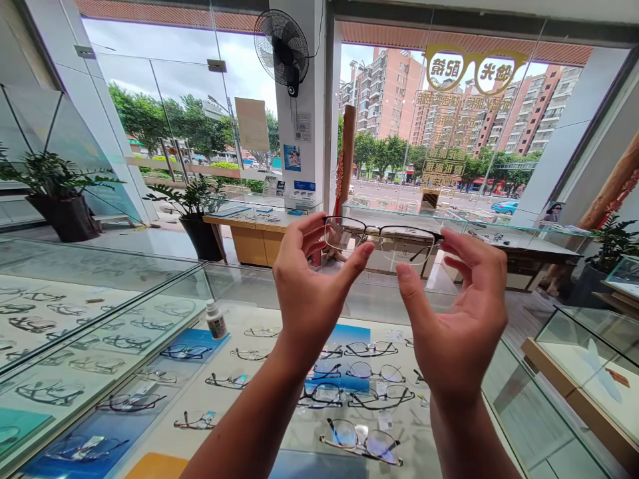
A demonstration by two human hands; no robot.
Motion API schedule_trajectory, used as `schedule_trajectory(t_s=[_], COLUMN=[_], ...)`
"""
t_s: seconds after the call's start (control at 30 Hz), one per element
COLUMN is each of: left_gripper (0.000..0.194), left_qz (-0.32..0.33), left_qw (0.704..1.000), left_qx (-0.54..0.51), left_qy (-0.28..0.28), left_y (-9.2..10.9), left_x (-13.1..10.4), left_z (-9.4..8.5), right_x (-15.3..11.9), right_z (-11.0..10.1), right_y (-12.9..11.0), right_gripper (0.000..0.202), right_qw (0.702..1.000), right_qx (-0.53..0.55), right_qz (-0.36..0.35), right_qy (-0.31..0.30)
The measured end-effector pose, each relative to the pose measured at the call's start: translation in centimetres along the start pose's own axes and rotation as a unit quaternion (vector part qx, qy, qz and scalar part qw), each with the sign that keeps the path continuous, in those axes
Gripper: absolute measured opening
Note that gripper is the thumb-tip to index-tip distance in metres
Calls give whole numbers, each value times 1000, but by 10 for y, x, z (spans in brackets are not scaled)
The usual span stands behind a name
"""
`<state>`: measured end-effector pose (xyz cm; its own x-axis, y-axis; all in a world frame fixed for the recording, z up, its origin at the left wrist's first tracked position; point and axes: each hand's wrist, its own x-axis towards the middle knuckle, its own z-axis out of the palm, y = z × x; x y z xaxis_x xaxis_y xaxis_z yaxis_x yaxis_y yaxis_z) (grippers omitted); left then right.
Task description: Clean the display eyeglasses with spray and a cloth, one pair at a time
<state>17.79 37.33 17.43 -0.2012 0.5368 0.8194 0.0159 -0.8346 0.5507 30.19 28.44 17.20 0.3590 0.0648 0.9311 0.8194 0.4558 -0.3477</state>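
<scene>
Well below the browline eyeglasses [373, 230], thin metal spectacles [361, 436] with rounded lenses lie on the smooth cream base of a glass display case [194, 399]; the left hand [312, 283] grasps the left end of the eyeglasses and the right hand [456, 316] the right end, fingers curled, thumb tips near the lower rims; the eyeglasses, dark along the top, are raised above the case; lower and left of them stands a white plastic bottle [215, 320]; beyond them, leftward, a tapered black pot [202, 238]; above them, farther, a round wire-caged fan [282, 50].
</scene>
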Motion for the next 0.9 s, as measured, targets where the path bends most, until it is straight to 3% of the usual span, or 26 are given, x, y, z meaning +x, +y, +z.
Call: schedule_trajectory(t_s=[0.3,0.57,0.9], left_gripper=[58,62,71], left_qz=[13,95,143], left_qw=[1000,992,985], left_qx=[-10,32,46], left_qy=[8,75,82], left_y=[-5,-4,-7], left_x=[2,3,0], left_z=[1,1,1], right_x=[-3,-1,4], right_z=[4,6,8], right_y=[0,13,17], right_gripper=[42,39,30], right_qw=[1000,981,951], right_qx=[17,146,241], right_qz=[7,123,193], right_qy=[-15,-44,-20])
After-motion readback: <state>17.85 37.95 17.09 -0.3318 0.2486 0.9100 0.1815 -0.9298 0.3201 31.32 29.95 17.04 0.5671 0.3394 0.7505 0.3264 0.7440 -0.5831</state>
